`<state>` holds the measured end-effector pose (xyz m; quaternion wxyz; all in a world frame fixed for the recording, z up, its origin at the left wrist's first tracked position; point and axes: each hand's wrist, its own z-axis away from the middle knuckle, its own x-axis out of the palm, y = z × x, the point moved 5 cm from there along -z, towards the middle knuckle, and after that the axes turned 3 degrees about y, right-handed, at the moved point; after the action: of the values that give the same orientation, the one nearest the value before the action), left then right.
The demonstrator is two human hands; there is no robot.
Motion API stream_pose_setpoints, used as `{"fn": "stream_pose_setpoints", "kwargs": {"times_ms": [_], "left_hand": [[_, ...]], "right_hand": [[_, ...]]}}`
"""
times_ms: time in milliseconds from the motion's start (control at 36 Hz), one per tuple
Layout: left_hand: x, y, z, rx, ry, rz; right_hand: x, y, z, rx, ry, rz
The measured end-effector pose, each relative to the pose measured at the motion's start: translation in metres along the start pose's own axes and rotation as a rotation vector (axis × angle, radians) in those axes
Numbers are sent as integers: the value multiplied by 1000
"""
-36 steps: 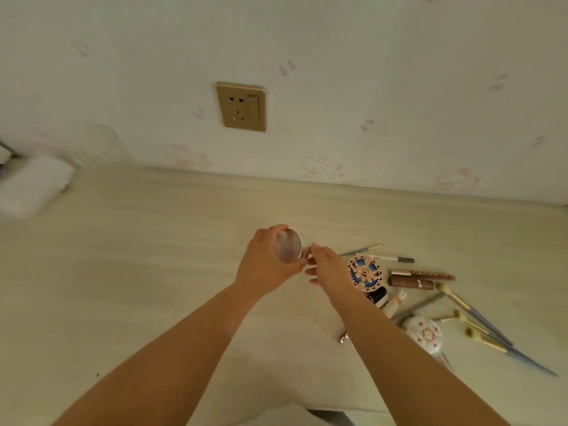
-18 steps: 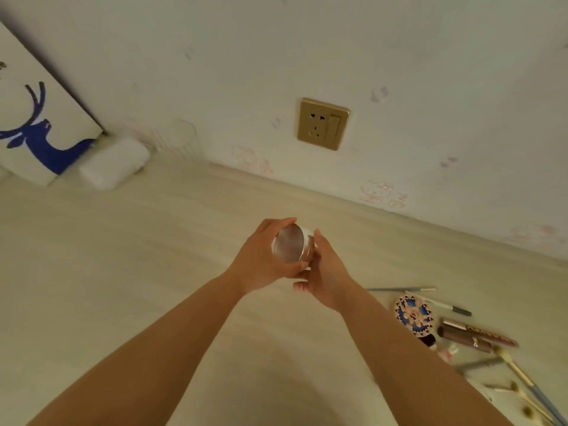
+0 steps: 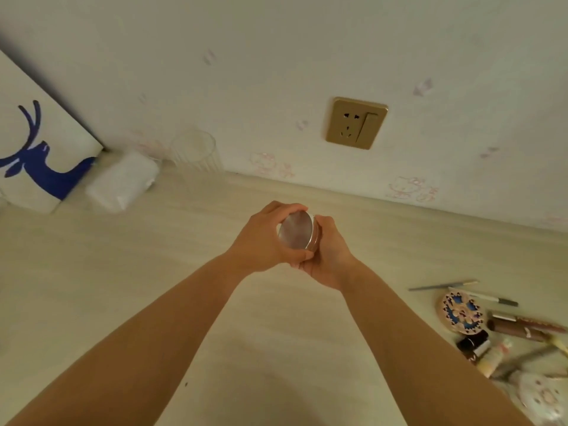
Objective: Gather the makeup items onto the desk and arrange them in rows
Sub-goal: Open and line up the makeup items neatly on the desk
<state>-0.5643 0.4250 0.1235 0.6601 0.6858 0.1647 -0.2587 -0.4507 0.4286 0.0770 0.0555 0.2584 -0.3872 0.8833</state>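
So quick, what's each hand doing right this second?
Left hand: closed around the round silver tin, held above the desk.
Right hand: closed on the same tin from the other side.

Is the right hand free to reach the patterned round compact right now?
Probably not yet: the right hand and left hand both grip the silver tin. The desk between it and the patterned compact looks bare.

I see a dim, warm, yellowish light, soft and even. The round tin (image 3: 296, 231) at the centre gives a dull sheen, no hard glare. A soft shadow lies on the desk (image 3: 92, 287) toward 6 o'clock. Edges bend from the wide lens; items at 4 o'clock are blurred.
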Motion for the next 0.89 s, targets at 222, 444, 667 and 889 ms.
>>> {"fn": "stream_pose_setpoints", "kwargs": {"times_ms": [222, 444, 667, 889], "left_hand": [[11, -18, -27, 0, 7, 9], [19, -44, -37, 10, 101, 88], [23, -59, -38, 72, 153, 151], [44, -63, -20, 140, 194, 214]], "right_hand": [[-15, 0, -34, -57, 53, -45], [-25, 10, -61, -87, -6, -96], [-34, 22, -74, -95, -37, -248], [-47, 41, -63, -149, -59, -349]]}}
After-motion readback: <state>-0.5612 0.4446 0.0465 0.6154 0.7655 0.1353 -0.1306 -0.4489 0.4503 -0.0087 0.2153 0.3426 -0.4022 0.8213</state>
